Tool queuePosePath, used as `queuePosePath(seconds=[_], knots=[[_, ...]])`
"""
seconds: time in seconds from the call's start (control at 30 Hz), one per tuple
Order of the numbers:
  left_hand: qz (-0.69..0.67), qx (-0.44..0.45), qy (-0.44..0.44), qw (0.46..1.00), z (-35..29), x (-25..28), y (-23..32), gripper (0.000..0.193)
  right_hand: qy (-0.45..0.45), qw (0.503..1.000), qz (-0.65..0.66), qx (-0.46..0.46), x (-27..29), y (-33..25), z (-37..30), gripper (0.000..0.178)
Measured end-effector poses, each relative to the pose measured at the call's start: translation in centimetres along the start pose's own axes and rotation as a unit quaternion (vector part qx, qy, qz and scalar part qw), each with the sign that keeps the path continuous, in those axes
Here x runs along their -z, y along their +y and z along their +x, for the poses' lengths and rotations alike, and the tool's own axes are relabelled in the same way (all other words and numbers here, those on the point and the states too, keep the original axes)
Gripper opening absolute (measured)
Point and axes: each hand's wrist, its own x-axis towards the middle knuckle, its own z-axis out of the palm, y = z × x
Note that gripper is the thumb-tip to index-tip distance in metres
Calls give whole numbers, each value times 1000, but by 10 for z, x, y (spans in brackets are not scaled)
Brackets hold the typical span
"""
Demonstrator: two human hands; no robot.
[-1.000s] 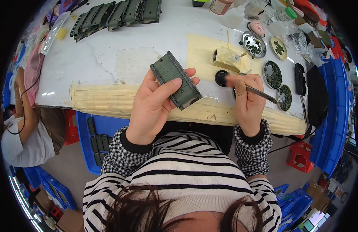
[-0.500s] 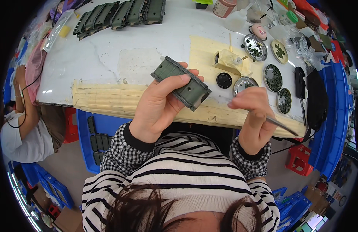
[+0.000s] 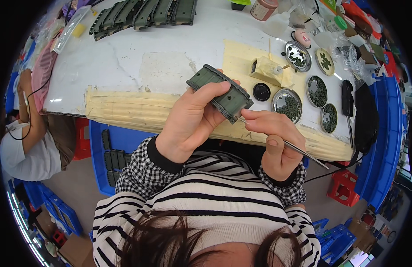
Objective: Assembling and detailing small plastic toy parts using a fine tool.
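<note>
My left hand (image 3: 183, 127) grips a curved dark green plastic part (image 3: 238, 99) with ribbed edges and small holes, its thumb lying across the face. The part is held tilted above the table's front edge. My right hand (image 3: 279, 140) is closed round a slim metal tool (image 3: 304, 154), whose thin tip points at the part's lower right corner. Whether the tip touches there, and whether it is a pick or tweezers, I cannot tell. Beside my right hand stands a round metal dish (image 3: 274, 101) of small dark green bits.
More dishes (image 3: 308, 84) of green pieces stand at the right, near a tape-wrapped block (image 3: 264, 71) and a black cap (image 3: 261, 91). Similar green parts (image 3: 163, 12) lie at the back left. A blue bin (image 3: 98, 175) sits below the table. Another person (image 3: 32, 151) sits at left.
My right hand has moved left from over the metal dish, bringing the tool's tip to the green part. My left hand and the part have shifted slightly right in the picture.
</note>
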Motion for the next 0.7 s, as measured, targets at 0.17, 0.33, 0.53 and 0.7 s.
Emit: queuePosePath(seconds=[0.17,0.33,0.53,0.7], knots=[[-1,0,-11,1000,1,1,0,34,0,1000,-7,-3,0,0,0,19],[5,3,-9,1000,1,2,0,32,0,1000,-9,-8,-1,-1,1,19],[-3,5,-3,1000,2,3,-1,31,-14,998,-61,3,-1,-4,3,18],[-15,0,-6,1000,1,1,-2,32,-26,995,-87,28,-1,-6,2,22]])
